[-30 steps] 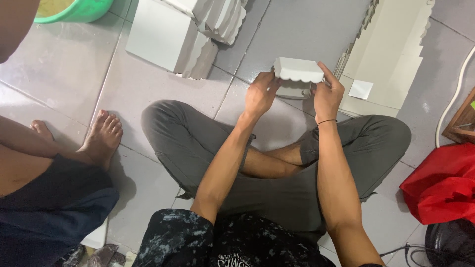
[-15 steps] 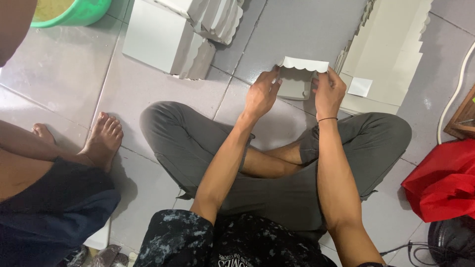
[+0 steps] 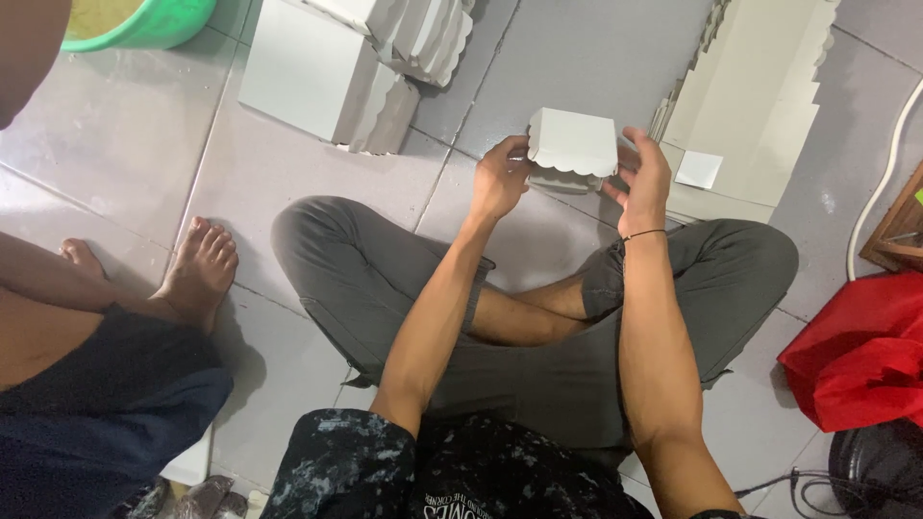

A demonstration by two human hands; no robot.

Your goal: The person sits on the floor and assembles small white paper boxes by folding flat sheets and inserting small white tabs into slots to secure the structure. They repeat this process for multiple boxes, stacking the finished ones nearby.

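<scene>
Two hands on one small white box (image 3: 573, 142), held above floor (image 3: 577, 58) ahead of crossed legs. Left hand (image 3: 500, 180) gripping left end, right hand (image 3: 642, 178) cupping right end; long axis running left-right, both equally near.

Soft, even indoor light falls from above; the tiled floor (image 3: 125, 163) shows mild sheen and faint shadows beside the legs. Focus is fair throughout, slightly soft at the corners.
</scene>
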